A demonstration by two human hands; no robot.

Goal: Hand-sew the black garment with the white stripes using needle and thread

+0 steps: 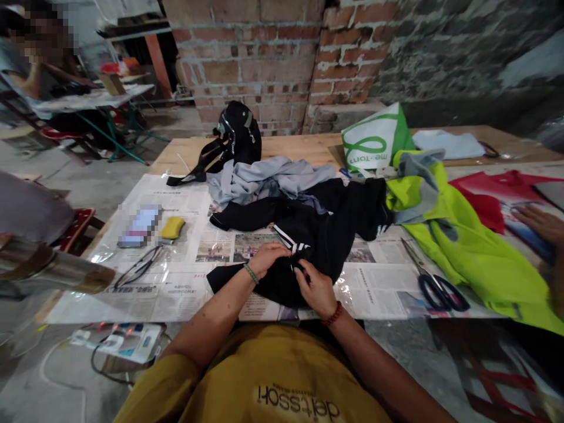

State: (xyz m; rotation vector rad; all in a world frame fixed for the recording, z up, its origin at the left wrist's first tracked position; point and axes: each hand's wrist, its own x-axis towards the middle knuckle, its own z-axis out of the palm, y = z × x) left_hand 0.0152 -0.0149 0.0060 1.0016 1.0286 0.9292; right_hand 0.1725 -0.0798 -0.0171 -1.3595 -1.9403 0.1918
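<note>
Black cloth (337, 211): on newspaper (374, 294), left of the scissors (424, 275).
Left hand (268, 258): nearly closed, pinching the cloth by its stripes (285, 237).
Right hand (318, 288): half curled against the cloth; cannot tell whether it grips.
Fingerwork: seemingly mid-step, fine; next move calls for steadiness.

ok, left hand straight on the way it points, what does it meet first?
The black garment, at its white stripes, just past the fingertips of the left hand. Probably already touching the cloth; depth is unclear.

A brick wall (259, 76) (unplastered) rises behind a table (299, 145).
</note>
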